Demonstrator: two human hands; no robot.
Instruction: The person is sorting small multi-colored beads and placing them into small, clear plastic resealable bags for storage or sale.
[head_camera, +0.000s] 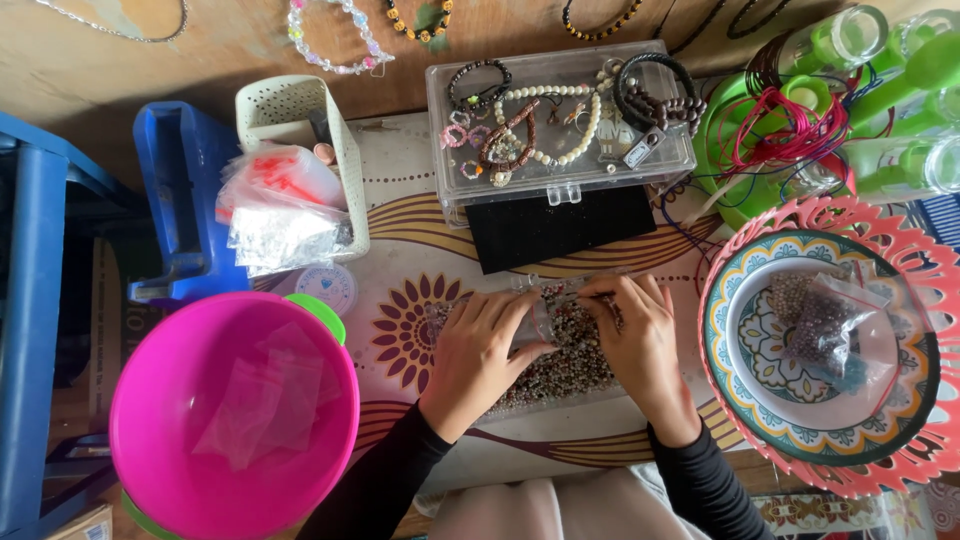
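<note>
My left hand (478, 350) and my right hand (640, 345) both rest on a clear plastic bag of small mixed-colour beads (565, 365) lying on the patterned table cover (420, 245). The fingers of both hands pinch the bag's top edge, thumbs toward each other. Just beyond the bag lies a black flat pad (560, 228). Behind it stands a clear plastic box (560, 120) with several bracelets on its lid.
A big pink bowl (235, 420) with empty clear bags sits at the left. A patterned plate on a pink lattice tray (825, 350) holds another bead bag at the right. A cream basket (300, 160) with bags, a blue stool (185, 190) and green holders with cords (800, 130) stand behind.
</note>
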